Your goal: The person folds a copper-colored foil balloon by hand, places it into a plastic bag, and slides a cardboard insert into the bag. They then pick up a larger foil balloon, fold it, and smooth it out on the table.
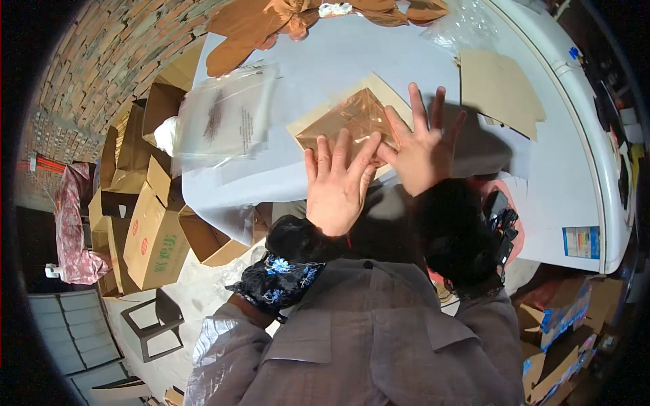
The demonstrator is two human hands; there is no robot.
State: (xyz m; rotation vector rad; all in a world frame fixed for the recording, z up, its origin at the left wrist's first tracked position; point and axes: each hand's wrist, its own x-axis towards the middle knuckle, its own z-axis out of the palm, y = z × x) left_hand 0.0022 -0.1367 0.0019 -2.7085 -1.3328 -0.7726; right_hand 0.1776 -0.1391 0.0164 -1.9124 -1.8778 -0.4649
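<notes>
A flat, folded brown piece with a glossy, film-like surface (345, 116) lies on a tan card sheet (371, 82) on the white-covered table. My left hand (336, 183) rests palm down at the near edge of the brown piece, fingers spread. Fingers wide apart, my right hand (424, 152) is at the right corner of the same piece, its thumb close to my left index finger. Neither hand grips anything. To the left is a stack of clear printed plastic bags (227, 118).
Brown cloth pieces (271, 27) lie along the table's far edge. Tan card sheets (501, 91) and crumpled clear plastic (467, 27) sit at the right. Open cardboard boxes (159, 233) stand left of the table, with a dark stool (159, 325) on the floor.
</notes>
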